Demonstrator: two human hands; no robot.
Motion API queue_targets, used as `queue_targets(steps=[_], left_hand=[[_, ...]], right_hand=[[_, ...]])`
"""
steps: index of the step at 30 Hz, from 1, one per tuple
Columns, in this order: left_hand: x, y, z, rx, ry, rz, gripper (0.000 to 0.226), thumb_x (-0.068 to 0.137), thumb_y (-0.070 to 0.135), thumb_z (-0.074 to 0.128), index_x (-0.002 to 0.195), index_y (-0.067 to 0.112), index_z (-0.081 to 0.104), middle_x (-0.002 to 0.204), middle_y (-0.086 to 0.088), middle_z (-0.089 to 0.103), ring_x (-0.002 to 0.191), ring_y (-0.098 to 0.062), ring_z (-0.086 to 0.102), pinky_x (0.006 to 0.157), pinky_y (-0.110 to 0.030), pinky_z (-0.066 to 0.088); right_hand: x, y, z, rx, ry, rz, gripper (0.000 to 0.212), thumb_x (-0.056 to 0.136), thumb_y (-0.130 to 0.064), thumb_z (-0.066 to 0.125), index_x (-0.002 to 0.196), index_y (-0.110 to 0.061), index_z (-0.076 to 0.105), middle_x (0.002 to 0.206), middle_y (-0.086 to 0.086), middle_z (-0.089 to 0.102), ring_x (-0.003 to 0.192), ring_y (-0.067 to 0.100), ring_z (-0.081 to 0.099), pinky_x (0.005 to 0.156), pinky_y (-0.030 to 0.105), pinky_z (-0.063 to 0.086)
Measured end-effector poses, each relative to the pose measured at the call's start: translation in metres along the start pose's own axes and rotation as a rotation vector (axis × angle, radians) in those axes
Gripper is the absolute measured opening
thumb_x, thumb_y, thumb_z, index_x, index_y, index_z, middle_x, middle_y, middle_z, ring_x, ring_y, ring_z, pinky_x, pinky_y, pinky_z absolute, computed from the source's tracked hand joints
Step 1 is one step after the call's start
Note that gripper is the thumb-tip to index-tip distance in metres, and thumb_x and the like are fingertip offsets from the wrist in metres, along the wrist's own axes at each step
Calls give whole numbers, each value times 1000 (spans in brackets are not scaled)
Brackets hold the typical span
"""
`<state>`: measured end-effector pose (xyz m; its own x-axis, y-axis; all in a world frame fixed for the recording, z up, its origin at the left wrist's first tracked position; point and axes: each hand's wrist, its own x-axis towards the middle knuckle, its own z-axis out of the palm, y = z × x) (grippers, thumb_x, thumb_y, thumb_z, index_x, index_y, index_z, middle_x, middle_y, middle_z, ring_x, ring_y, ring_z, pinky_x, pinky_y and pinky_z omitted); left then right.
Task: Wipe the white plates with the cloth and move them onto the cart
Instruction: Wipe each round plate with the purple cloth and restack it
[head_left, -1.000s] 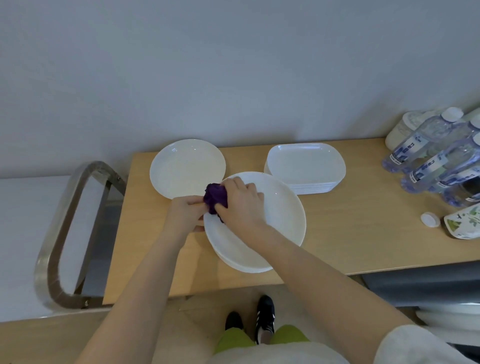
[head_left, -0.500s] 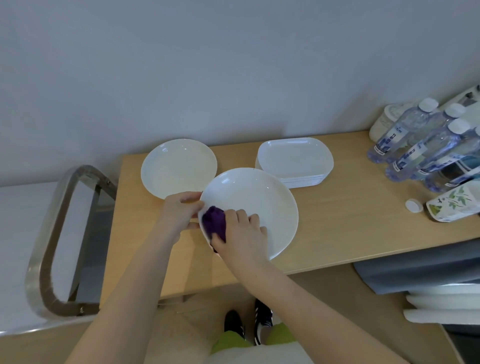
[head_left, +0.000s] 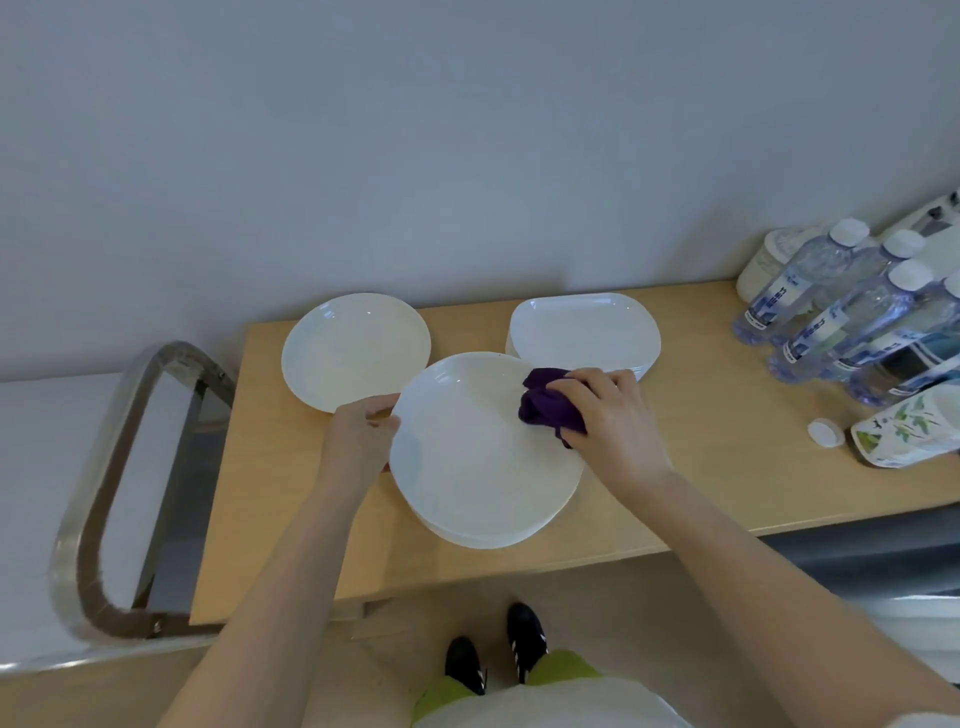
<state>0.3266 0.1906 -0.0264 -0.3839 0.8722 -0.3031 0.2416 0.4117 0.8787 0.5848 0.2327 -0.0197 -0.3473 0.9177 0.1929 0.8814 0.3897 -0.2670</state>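
step: wiping | plate (head_left: 483, 457) near-centre on counter (head_left: 701, 467) | left hand (head_left: 358, 436) grips its left rim | right hand (head_left: 613, 421) clutches cloth (head_left: 545, 402) | advice: steady rim, sweep whole face

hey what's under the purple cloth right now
The purple cloth lies on the big round plate, near its right rim, gripped from above by the right hand. The plate surface directly beneath the cloth is covered, so its state cannot be seen.

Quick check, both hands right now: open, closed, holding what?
Left hand: grips the left rim of the round white plate.
Right hand: closed around the bunched purple cloth, pressing it on the plate.
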Motion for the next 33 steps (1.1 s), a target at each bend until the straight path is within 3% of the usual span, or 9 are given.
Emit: queue_targets(steps=[5,9,12,15,21,27,31,33], left_hand=[[-3,-4,7,59,60,23,33,88,6,50,103,26,72,95,11,71,91,-15,65,79,-41,57],[-7,-9,17,127,185,31,26,92,13,50,104,26,68,92,15,67,82,1,60,60,-21,45],[-13,-12,30,155,280,18,24,96,17,45,109,26,63,94,12,63,83,-4,58,64,-30,49],[-15,-11,39,240,333,4,27,98,19,39,114,24,60,93,11,60,87,-15,56,72,-38,52],[-15,-10,48,374,372,-10,24,98,18,36,111,19,56,95,0,59,81,-21,54,59,-33,41],[-17,-2,58,444,459,3,25,98,17,38,116,13,55,108,-6,54,91,-25,50,70,-40,46],[-13,0,58,475,480,5,29,99,16,38,122,12,54,114,-8,55,95,-24,51,71,-36,43],[-10,3,56,486,486,30,30,99,16,38,124,12,54,115,-9,55,97,-23,51,72,-35,42]], right_hand=[[0,40,-2,380,131,236,44,74,-2,65,115,-17,62,112,-3,60,101,27,47,82,34,42],[-16,63,7,433,79,301,40,76,-4,63,112,-20,61,104,-11,57,100,24,47,79,33,43],[-25,70,16,505,-46,362,39,77,-8,58,112,-25,61,105,-10,57,102,24,51,81,42,51],[-30,72,27,377,-118,367,39,79,-13,58,117,-25,60,109,-7,59,103,21,46,84,43,47],[-34,75,47,93,-340,326,41,89,-26,54,130,-29,48,133,-4,43,119,23,35,97,38,36],[-21,78,37,-4,-494,219,44,92,-41,48,133,-27,43,136,-1,39,120,24,40,97,41,38],[2,68,3,118,-276,89,25,93,-35,44,108,-22,59,113,-3,52,98,19,53,75,33,43],[17,58,-13,233,-168,46,22,94,-26,46,107,-19,62,112,-4,54,98,19,55,73,34,46]])
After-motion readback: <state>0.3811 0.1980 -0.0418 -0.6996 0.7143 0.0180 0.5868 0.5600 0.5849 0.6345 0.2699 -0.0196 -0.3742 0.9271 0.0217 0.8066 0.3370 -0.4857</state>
